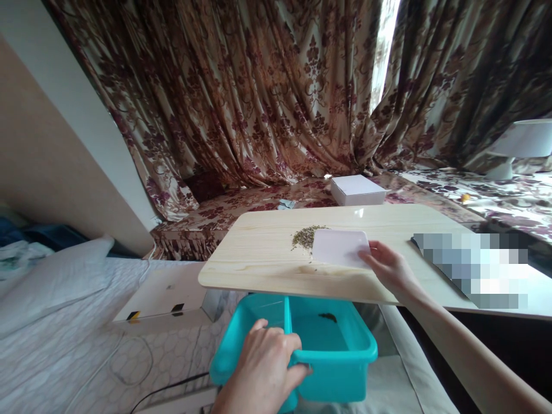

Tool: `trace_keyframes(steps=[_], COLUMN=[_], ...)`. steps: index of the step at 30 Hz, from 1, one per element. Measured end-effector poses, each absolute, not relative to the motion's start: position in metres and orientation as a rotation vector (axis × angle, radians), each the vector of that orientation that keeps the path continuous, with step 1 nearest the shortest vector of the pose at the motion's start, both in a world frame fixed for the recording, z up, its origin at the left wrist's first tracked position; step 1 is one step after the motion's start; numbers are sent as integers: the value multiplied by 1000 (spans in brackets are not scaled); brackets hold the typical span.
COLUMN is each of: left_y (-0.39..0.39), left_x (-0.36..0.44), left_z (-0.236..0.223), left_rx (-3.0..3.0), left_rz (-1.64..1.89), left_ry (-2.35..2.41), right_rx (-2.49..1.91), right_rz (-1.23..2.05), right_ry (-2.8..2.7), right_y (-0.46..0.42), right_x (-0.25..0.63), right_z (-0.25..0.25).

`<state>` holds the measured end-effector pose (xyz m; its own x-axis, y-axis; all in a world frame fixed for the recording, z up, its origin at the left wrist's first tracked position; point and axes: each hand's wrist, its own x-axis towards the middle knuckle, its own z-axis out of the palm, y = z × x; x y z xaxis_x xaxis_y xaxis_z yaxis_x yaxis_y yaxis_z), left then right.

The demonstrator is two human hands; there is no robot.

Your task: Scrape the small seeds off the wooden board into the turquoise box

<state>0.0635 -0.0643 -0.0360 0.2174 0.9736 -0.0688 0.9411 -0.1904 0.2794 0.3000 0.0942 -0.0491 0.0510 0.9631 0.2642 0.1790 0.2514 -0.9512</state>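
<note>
Judged early-stage: bulk of the green-brown seed-like pile (304, 237) is left loose mid-worktop (254, 247), with stray bits scattered toward the worktop's near edge. White card (338, 247) is pinched at its right end by the right hand (386, 261) over the worktop, left edge at the pile; contact can't be confirmed. Teal divided bin (336, 374), below the worktop's near edge, is grasped at divider and near rim by the left hand (269, 356). Only a small dark clump (328, 317) is seen in its right compartment.

The left hand (269, 359) at six o'clock is bare, as are the right hand (386, 261) and slender forearm (457, 338) at four.
</note>
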Motion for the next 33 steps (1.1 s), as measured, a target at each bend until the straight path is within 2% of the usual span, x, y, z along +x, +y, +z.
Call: trace_keyframes(steps=[22,33], left_y=[-66,-70], left_x=[52,50], left_z=[-38,-25], left_rx=[2145,2158], left_rz=[206,132], left_ry=[1843,1886], right_rx=[-1172,-1090], right_rz=[882,1015], right_ry=[-1454,-1509], right_y=[85,66], right_x=[292,279], right_z=[-49,-49])
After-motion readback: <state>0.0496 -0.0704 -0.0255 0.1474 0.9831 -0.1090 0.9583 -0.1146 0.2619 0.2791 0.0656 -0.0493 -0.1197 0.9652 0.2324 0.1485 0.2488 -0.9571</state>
